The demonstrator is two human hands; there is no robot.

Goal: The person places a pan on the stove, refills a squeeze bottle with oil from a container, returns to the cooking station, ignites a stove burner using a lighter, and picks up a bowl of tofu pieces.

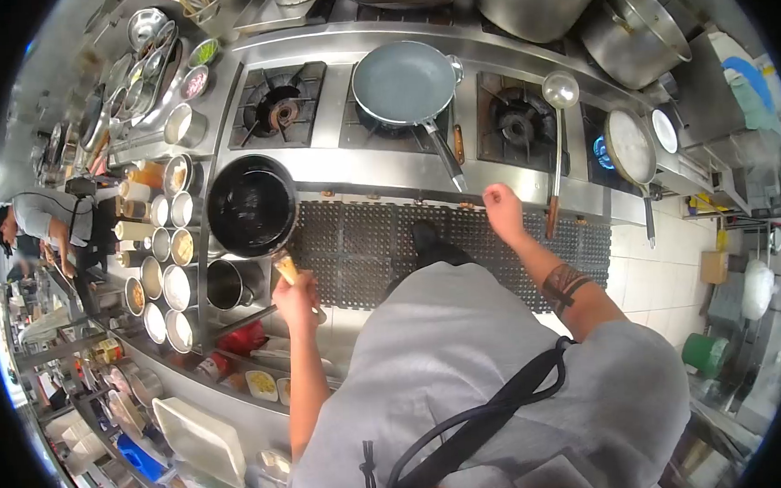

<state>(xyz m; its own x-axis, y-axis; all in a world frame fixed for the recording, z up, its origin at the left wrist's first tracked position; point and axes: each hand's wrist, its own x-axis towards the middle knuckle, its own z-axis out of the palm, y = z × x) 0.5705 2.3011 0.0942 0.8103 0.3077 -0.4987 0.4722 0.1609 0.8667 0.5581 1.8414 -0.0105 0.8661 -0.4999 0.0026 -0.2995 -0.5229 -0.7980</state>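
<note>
My left hand (296, 299) is wrapped around the light wooden handle of a deep black pan (252, 205). The pan is held to the left of the stove, beside several metal containers, and its dark inside shines. My right hand (503, 208) is loosely closed in front of the stove's edge, with nothing visible in it. Close by, the dark handle of a grey frying pan (404, 81) points towards me; that pan rests on the middle burner. A long ladle (561, 89) with a wooden grip lies to the right of my right hand.
A lit burner (603, 151) shows blue flame beside a pan with pale contents (630, 147). Large stockpots (541, 4) stand at the back. Sauce bottles (132, 209) and metal containers (177, 287) line the left counter. A black rubber mat (355, 246) covers the floor. Another person (49, 222) works far left.
</note>
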